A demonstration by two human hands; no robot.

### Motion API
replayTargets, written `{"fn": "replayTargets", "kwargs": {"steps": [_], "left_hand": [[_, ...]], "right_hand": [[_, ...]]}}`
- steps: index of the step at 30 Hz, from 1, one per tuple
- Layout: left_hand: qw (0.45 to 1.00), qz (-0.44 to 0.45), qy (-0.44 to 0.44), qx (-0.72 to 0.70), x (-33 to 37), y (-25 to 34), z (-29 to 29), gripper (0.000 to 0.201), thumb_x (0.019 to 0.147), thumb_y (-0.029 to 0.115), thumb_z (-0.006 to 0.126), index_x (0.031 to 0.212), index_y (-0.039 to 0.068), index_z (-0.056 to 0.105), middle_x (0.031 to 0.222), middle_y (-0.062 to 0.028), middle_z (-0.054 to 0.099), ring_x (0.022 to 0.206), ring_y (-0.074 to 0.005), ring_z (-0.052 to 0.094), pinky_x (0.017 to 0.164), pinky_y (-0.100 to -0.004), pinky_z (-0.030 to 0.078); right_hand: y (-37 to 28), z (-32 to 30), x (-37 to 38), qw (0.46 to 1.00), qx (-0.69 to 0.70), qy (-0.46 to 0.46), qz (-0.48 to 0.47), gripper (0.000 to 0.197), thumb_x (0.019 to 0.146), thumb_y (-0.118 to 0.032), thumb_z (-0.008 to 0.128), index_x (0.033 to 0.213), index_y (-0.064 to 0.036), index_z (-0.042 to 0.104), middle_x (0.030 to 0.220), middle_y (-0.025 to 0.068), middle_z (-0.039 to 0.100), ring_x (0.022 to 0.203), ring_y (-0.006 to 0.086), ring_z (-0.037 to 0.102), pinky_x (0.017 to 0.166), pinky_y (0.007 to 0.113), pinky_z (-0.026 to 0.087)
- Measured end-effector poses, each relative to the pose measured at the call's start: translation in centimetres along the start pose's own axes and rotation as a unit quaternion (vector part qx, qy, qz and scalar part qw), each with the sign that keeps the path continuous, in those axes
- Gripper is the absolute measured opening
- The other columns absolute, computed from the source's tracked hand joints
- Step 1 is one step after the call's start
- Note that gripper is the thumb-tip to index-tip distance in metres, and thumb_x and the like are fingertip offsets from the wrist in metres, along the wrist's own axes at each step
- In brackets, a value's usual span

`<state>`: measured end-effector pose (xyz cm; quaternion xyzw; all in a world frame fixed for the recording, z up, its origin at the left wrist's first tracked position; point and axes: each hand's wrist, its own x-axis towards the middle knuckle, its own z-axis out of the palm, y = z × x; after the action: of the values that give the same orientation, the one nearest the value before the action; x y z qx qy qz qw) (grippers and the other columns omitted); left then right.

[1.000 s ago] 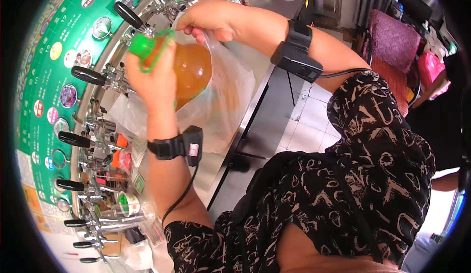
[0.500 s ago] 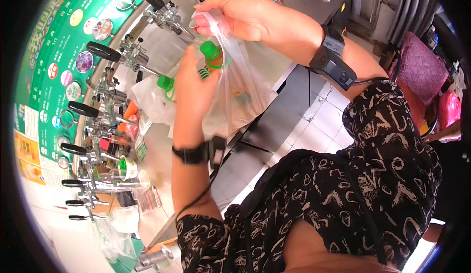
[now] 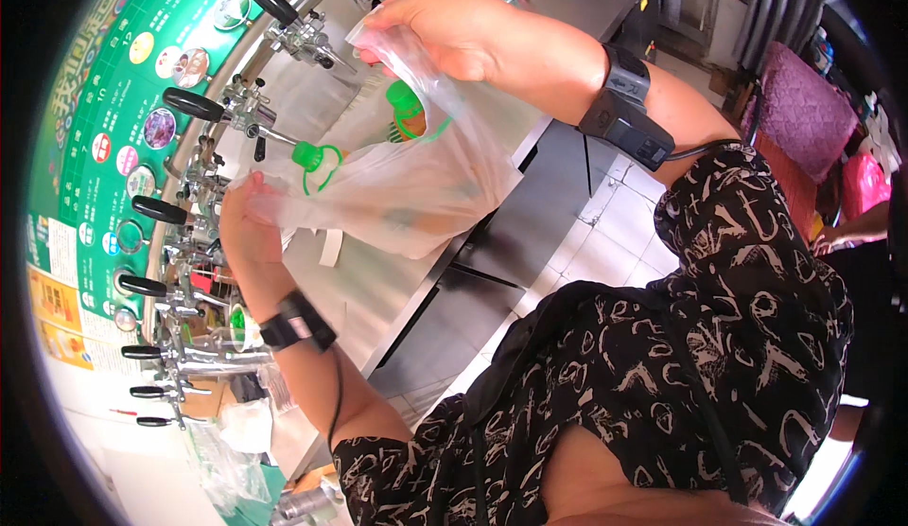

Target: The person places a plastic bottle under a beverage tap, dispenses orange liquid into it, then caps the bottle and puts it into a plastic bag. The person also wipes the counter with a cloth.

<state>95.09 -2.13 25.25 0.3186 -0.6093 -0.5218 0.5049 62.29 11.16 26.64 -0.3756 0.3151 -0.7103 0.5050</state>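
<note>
A translucent white plastic bag point(image 3: 416, 209) is stretched wide between my two hands above the metal counter. My right hand point(image 3: 440, 29) is closed on one gathered side of it at the far end. On the left, my left hand point(image 3: 248, 216) pinches the opposite side. Two bottles with green caps stand in the bag's mouth. The left bottle point(image 3: 308, 156) has a green carry ring round its neck; the right bottle point(image 3: 406, 100) shows amber colour below its cap. The film blurs their lower parts.
Beer taps point(image 3: 236, 110) with black handles line the counter's left side, before a green board point(image 3: 104, 100). The metal counter point(image 3: 378, 294) lies beneath the bag. A chair with a purple cushion point(image 3: 804, 110) stands at the right, near another person's hand point(image 3: 837, 238).
My left hand has moved left and nearer from beside the bottles, pulling its side of the bag outward. The bag's mouth is spread wider. My right hand has shifted only slightly left.
</note>
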Motion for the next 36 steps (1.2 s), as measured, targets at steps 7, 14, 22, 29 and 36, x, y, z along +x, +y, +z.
{"fn": "replayTargets", "kwargs": {"steps": [7,14,22,29,36], "left_hand": [[0.991,-0.018,-0.079,-0.108,-1.3,2.9,1.4,0.015,0.096,0.021,0.07,0.093,0.008,0.062,0.082,-0.0017,0.061,0.071,-0.013,0.056,0.068,-0.0304,0.045],[0.973,0.05,-0.152,-0.166,-2.9,4.8,5.7,0.013,0.094,0.017,0.071,0.093,0.008,0.061,0.082,-0.0017,0.06,0.071,-0.0121,0.056,0.068,-0.0278,0.044],[0.915,0.019,-0.355,-0.19,-6.8,1.3,19.2,0.014,0.098,0.02,0.064,0.097,0.006,0.064,0.088,-0.0034,0.064,0.078,-0.0122,0.06,0.066,-0.0269,0.046],[0.818,-0.097,-0.523,-0.218,-15.6,-4.3,25.6,0.016,0.1,0.019,0.061,0.093,0.005,0.064,0.078,-0.0072,0.066,0.071,-0.0146,0.064,0.057,-0.0269,0.048],[0.733,-0.183,-0.62,-0.211,-19.3,-9.1,35.8,0.012,0.098,0.016,0.065,0.096,0.004,0.064,0.085,-0.0059,0.068,0.077,-0.0149,0.069,0.06,-0.0266,0.056]], "right_hand": [[-2.0,0.9,-4.3,0.99,0.068,0.12,-0.001,0.016,0.098,-0.007,0.057,0.108,0.0055,0.06,0.092,0.0185,0.069,0.079,0.0275,0.07,0.062,0.039,0.057],[-4.2,4.5,-10.9,0.973,0.039,0.21,-0.086,0.022,0.099,-0.01,0.057,0.115,0.0041,0.061,0.097,0.0147,0.072,0.088,0.0251,0.073,0.078,0.038,0.059],[-4.8,-0.9,-24.3,0.933,0.028,0.293,-0.207,0.024,0.094,-0.013,0.062,0.095,0.0103,0.065,0.089,0.0226,0.071,0.079,0.0329,0.072,0.078,0.041,0.059],[0.1,2.6,-41.4,0.843,0.008,0.485,-0.231,0.022,0.096,-0.014,0.061,0.102,0.0072,0.063,0.096,0.0209,0.071,0.084,0.0318,0.071,0.079,0.04,0.058],[0.8,-3.0,-48.5,0.785,-0.013,0.576,-0.229,0.03,0.095,-0.01,0.056,0.121,0.0055,0.052,0.1,0.0181,0.071,0.087,0.0277,0.074,0.076,0.036,0.062]]}}
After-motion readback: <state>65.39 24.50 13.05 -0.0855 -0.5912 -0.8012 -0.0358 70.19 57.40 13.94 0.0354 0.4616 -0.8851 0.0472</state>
